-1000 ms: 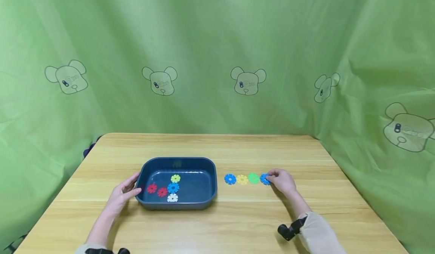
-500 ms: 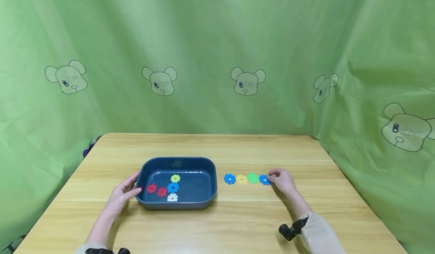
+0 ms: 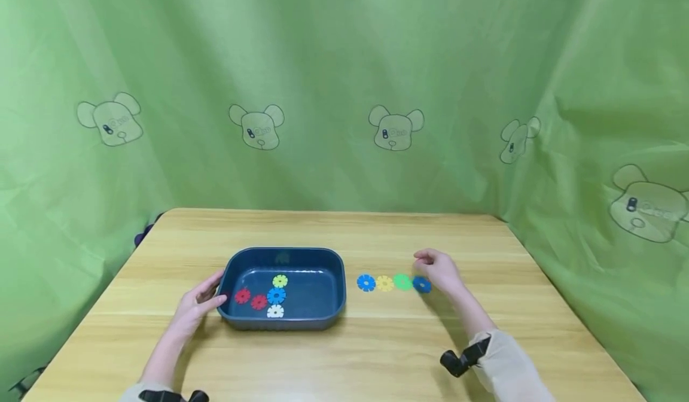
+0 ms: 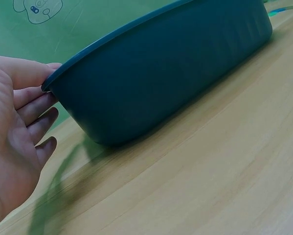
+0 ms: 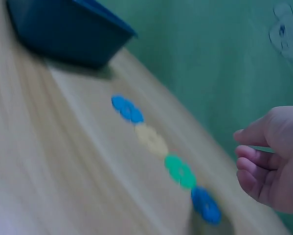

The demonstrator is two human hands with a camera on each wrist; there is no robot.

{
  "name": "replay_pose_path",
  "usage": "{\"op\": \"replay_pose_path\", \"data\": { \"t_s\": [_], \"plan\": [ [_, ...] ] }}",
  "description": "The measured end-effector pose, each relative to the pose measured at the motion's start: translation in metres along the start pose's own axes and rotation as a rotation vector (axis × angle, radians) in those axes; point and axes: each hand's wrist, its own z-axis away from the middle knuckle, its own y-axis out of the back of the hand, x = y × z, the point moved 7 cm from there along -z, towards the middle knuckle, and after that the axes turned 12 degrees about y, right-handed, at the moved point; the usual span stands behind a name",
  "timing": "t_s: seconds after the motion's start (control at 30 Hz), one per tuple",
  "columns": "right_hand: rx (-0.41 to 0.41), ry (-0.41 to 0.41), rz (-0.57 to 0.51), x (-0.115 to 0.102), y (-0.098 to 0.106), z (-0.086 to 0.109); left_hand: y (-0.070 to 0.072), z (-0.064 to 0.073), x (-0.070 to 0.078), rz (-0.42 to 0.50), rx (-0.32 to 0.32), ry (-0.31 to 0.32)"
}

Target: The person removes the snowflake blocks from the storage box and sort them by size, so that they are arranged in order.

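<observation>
My left hand (image 3: 192,310) pinches the left rim of a dark blue plastic basin (image 3: 281,325), thumb over the edge and fingers against the outside. Inside it lie flower-shaped snowflake discs: a yellow-green disc (image 3: 280,281), a blue disc (image 3: 276,296), a white disc (image 3: 275,311) and two red discs (image 3: 243,296). To the basin's right, a row on the table runs from a blue disc (image 3: 366,283) through a yellow disc (image 3: 384,283) and a green disc (image 3: 402,282) to another blue disc (image 3: 422,285). Above that last disc hovers my right hand (image 3: 440,271), fingers loosely bent, holding nothing visible.
The wooden table (image 3: 344,366) carries the basin and the row of discs. A green curtain (image 3: 323,49) with bear-face prints hangs behind and along both sides.
My right hand has let go of the rightmost blue disc and risen up and slightly away from me. The disc stays at the row's end. My left hand keeps its hold on the basin.
</observation>
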Motion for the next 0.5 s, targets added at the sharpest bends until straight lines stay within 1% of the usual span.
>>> {"op": "replay_pose_path", "data": {
  "t_s": [0.2, 0.4, 0.5],
  "plan": [
    [-0.036, 0.032, -0.135, -0.038, -0.02, -0.012, -0.002, 0.0, -0.001, 0.01, -0.007, -0.001],
    [-0.069, 0.06, -0.192, -0.078, -0.043, -0.027, -0.001, -0.001, -0.002, 0.019, -0.006, 0.011],
    [-0.085, 0.101, -0.208, -0.097, -0.056, -0.033, 0.0, -0.001, -0.003, 0.019, 0.0, 0.018]
  ]
}}
